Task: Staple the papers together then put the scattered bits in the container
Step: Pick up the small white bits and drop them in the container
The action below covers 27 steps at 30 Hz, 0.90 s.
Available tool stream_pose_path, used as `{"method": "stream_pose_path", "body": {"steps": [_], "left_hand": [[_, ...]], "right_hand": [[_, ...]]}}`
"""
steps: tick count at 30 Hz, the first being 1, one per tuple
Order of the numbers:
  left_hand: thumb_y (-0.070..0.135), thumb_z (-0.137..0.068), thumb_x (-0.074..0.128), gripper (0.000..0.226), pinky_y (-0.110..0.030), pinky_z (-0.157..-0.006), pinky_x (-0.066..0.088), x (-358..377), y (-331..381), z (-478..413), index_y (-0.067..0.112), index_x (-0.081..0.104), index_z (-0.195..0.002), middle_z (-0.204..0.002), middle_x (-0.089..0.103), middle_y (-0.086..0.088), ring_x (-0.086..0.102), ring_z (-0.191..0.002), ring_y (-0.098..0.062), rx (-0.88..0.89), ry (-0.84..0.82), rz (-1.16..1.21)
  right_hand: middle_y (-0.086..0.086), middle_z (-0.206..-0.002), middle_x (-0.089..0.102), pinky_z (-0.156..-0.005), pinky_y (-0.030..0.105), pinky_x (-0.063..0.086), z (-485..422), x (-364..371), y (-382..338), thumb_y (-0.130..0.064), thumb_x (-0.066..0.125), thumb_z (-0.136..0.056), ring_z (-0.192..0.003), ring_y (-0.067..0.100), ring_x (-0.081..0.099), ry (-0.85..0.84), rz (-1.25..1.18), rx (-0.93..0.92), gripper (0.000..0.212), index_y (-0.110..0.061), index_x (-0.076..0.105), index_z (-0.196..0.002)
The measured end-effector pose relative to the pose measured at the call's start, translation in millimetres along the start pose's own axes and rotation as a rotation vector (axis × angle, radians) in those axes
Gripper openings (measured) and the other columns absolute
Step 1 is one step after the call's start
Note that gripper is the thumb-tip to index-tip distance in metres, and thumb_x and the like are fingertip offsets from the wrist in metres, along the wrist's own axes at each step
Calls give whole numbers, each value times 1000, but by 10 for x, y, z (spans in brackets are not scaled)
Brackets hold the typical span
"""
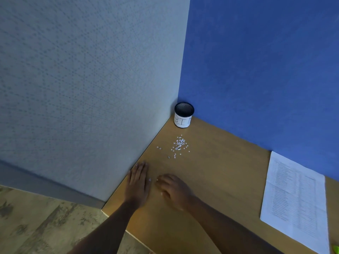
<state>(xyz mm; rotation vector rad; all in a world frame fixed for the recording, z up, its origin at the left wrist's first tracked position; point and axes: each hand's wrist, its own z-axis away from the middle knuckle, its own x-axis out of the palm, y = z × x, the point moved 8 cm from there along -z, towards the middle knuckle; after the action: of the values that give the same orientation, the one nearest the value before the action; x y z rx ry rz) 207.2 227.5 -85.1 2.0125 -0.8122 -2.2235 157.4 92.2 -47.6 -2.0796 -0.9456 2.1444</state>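
Container (pixel 184 115) sits back in the table (pixel 229 171) corner, with the bits (pixel 179 145) scattered just in front. Left hand (pixel 138 184) and right hand (pixel 174 189) are side by side nearer me, maybe a couple strays between them. Papers (pixel 295 198) lie far right.

The only lettering I can make out is hand-drawn in black on the white side of the container (pixel 183 121), just above the middle of the frame. It shows a capital B, an I, and the start of a third letter that curves out of sight. The papers (pixel 295 200) at the lower right carry close rows of print, too small and blurred to read.
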Motion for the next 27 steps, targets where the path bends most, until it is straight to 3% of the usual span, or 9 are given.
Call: {"method": "stream_pose_path", "body": {"steps": [4, 8, 10, 15, 18, 20, 23, 27], "left_hand": [[46, -100, 20, 60, -42, -117, 8, 32, 15, -70, 14, 30, -150, -155, 34, -6, 17, -146, -22, 10, 18, -5], [41, -99, 25, 58, -50, -119, 14, 98, 102, -171, 16, 27, -151, -157, 31, -3, 15, -147, -22, 25, 11, -8], [42, -99, 24, 58, -51, -118, 13, 123, 167, -251, 17, 26, -151, -157, 30, -1, 16, -148, -22, 50, 3, -15], [45, -98, 26, 59, -45, -119, 5, 163, 248, -444, 19, 27, -152, -157, 30, 1, 15, -148, -21, 54, 4, -38], [45, -98, 27, 59, -46, -119, 6, 146, 283, -459, 19, 29, -151, -157, 31, 2, 16, -147, -21, 44, 29, -34], [45, -98, 28, 58, -47, -118, 9, 134, 300, -457, 19, 32, -150, -156, 33, 2, 18, -147, -21, 49, 52, -17], [45, -97, 29, 58, -49, -118, 12, 103, 314, -460, 19, 34, -149, -154, 36, 1, 20, -147, -22, 53, 70, 0], [45, -97, 31, 57, -48, -118, 9, 67, 336, -459, 20, 36, -148, -153, 38, 1, 22, -146, -22, 61, 83, -3]], "right_hand": [[-4, -138, 53, -112, 27, 22, 53, 23, 111, -36, 48, -88, -125, 18, 40, -1, 120, 6, 48, -23, 52, -133], [-4, -145, 47, -108, 39, 40, 45, -15, 393, -44, 42, -89, -129, 23, 45, -47, 183, 188, 53, -24, 45, -139], [-3, -147, 44, -106, 46, 41, 5, -43, 559, -46, 38, -91, -132, 27, 44, -80, 164, 282, 56, -22, 43, -141], [1, -157, 26, -117, 40, 12, -91, -194, 842, -52, 17, -89, -145, 29, 22, -86, 120, 382, 69, -22, 28, -150], [-1, -160, 18, -118, 36, 6, -178, -280, 928, -55, 11, -86, -147, 26, 13, -82, 95, 378, 73, -24, 21, -151], [2, -158, 23, -121, 37, 13, -275, -343, 999, -50, 23, -93, -146, 25, 17, -54, 36, 374, 64, -21, 29, -149], [4, -154, 29, -116, 38, 28, -423, -452, 1132, -25, 50, -96, -143, 22, 23, 28, -96, 418, 50, -20, 39, -144], [9, -156, 23, -117, 37, 25, -599, -505, 1269, -14, 49, -95, -144, 24, 21, 61, -151, 511, 52, -16, 35, -145]]}}
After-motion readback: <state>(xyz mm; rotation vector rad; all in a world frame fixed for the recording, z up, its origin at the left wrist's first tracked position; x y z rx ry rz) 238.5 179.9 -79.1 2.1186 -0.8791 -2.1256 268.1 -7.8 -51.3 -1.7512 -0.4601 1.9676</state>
